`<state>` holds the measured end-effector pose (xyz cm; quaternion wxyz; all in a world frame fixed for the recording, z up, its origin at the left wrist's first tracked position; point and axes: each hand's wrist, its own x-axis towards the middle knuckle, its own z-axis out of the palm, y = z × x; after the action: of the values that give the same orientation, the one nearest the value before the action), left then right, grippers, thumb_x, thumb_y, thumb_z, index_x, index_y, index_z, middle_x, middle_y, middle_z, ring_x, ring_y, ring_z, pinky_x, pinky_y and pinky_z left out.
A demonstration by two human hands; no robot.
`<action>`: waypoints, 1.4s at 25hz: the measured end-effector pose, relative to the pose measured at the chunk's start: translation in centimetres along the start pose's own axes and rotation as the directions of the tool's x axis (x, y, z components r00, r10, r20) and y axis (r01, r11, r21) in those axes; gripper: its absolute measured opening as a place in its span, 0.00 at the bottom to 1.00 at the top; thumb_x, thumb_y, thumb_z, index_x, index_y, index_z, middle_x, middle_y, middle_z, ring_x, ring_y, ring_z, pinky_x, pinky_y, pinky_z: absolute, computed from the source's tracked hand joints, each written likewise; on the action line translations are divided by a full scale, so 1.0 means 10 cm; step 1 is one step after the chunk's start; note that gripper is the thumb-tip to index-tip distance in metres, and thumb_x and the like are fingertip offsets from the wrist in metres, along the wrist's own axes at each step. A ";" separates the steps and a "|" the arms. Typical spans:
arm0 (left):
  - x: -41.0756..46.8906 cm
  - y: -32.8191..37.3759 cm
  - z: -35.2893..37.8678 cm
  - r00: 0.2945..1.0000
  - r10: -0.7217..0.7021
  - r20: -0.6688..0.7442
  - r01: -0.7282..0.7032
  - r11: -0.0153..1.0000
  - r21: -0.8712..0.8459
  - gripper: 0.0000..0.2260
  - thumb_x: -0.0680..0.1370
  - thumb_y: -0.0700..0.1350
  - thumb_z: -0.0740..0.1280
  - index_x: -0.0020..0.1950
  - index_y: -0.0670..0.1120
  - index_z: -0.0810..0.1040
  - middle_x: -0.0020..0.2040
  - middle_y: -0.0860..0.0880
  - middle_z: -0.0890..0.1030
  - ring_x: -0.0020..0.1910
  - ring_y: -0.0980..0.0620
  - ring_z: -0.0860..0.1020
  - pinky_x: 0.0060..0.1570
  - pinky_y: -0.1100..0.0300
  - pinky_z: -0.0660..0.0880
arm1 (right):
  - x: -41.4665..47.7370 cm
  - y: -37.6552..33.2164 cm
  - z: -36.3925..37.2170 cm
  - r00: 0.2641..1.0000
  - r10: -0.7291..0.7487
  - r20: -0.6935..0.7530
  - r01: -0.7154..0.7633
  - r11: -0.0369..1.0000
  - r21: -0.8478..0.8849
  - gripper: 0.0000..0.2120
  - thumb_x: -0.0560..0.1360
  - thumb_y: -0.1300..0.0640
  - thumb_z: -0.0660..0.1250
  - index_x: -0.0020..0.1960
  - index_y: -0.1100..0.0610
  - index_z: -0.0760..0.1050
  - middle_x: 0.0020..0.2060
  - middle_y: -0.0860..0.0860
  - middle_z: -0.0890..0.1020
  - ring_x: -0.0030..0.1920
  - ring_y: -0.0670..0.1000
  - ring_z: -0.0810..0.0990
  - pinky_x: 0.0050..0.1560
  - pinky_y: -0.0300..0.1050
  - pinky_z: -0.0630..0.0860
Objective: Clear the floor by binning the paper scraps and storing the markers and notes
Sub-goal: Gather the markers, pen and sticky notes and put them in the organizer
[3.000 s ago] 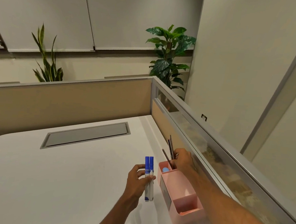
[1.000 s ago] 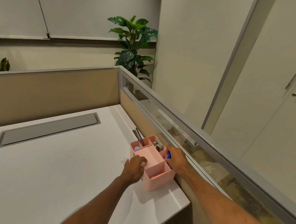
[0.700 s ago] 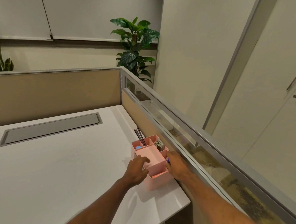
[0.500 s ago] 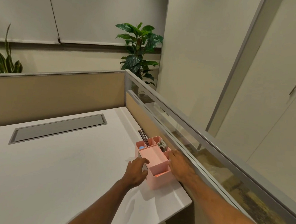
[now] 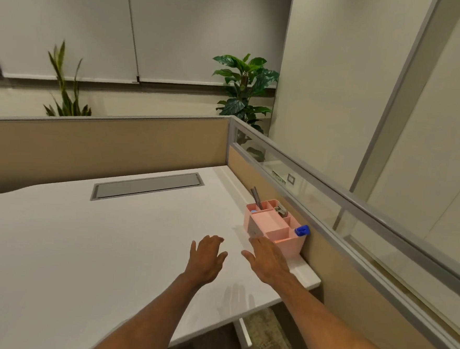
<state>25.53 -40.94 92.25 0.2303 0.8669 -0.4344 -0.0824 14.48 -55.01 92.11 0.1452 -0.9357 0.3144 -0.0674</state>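
Note:
A pink desk organiser [image 5: 289, 242] stands at the right edge of the white desk [image 5: 82, 245], against the partition. Blue marker caps [image 5: 302, 230] stick out of its right compartment. Dark pens [image 5: 256, 197] lean in its back left slot, and a small metal object [image 5: 281, 210] lies in the back compartment. My left hand [image 5: 206, 257] hovers over the desk with fingers spread, holding nothing. Empty as well, my right hand [image 5: 268, 256] is flat and open just in front of the organiser, apart from it.
A grey cable hatch [image 5: 146, 186] is set into the desk near the back. Tan partitions [image 5: 102, 149] with a glass strip [image 5: 316, 205] wall the desk at the back and right. Two potted plants [image 5: 244, 85] stand behind. Carpeted floor [image 5: 263, 337] shows below the desk's corner.
Both hands have let go of the organiser and drawn back toward me, fingers spread. The blue markers that my hands carried earlier now sit in the organiser's right compartment.

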 end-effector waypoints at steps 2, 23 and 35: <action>-0.39 -0.13 -0.11 1.000 -0.021 -0.008 0.021 0.999 0.024 0.20 0.83 0.51 0.53 0.74 0.48 0.60 0.76 0.49 0.62 0.77 0.48 0.55 0.76 0.43 0.47 | -0.31 -0.31 0.10 0.999 -0.040 0.004 0.040 0.999 -0.015 0.25 0.80 0.42 0.52 0.72 0.53 0.63 0.75 0.53 0.63 0.76 0.54 0.58 0.76 0.53 0.53; -3.39 -1.19 0.07 0.889 -0.458 0.001 0.458 0.888 0.046 0.28 0.80 0.57 0.55 0.77 0.49 0.53 0.79 0.48 0.52 0.78 0.45 0.49 0.75 0.38 0.47 | -2.57 -1.87 1.34 0.914 -0.332 0.232 0.352 0.935 -0.049 0.32 0.79 0.38 0.48 0.77 0.52 0.48 0.78 0.54 0.53 0.78 0.55 0.50 0.77 0.56 0.50; -4.81 -2.52 1.50 0.729 -0.676 0.108 0.677 0.735 0.031 0.28 0.79 0.56 0.59 0.76 0.46 0.58 0.78 0.46 0.57 0.77 0.45 0.55 0.74 0.39 0.50 | -3.38 -1.81 3.32 0.846 -0.309 0.434 0.366 0.929 -0.052 0.33 0.77 0.41 0.56 0.77 0.54 0.52 0.77 0.56 0.57 0.77 0.58 0.54 0.74 0.61 0.57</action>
<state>9.10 5.21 64.43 0.1646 0.9582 -0.1008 -0.2111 5.21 -13.03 65.08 0.1323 -0.9763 0.1100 0.1309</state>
